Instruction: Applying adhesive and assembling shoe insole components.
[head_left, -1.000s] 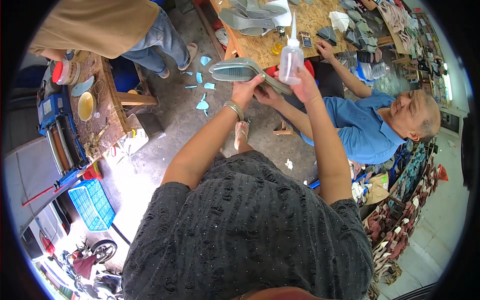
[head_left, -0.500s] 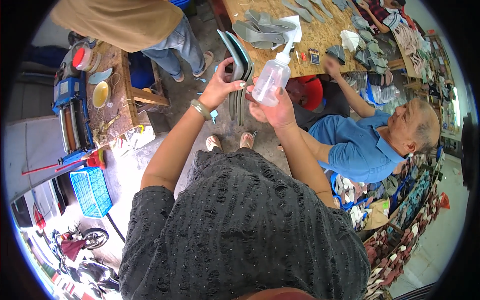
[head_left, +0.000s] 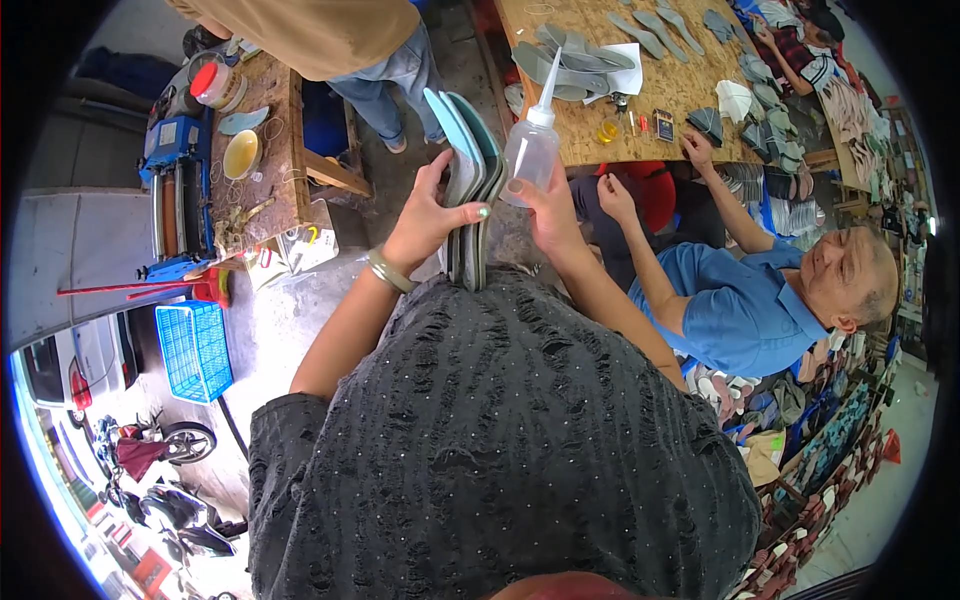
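Held upright in front of my chest is a stack of curved shoe insoles (head_left: pixel 468 155), grey with pale blue faces. My left hand (head_left: pixel 425 225) is closed around them, thumb across the near side. My right hand (head_left: pixel 556 218) grips a translucent squeeze bottle (head_left: pixel 531 150) near its base. The bottle stands close to upright just right of the insoles, its long thin nozzle pointing up and away from them. Whether the bottle touches the insoles I cannot tell.
Ahead is a wooden worktable (head_left: pixel 570 135) with more grey insoles (head_left: pixel 575 70). A seated person in a blue shirt (head_left: pixel 715 305) is at my right. Someone stands ahead left by a workbench (head_left: pixel 285 185) with a bowl (head_left: pixel 242 155). A blue crate (head_left: pixel 193 350) sits left.
The insole stack has come closer to my body, and the bottle is more upright. The view has swung left. The seated person's nearer hand now shows clear of mine.
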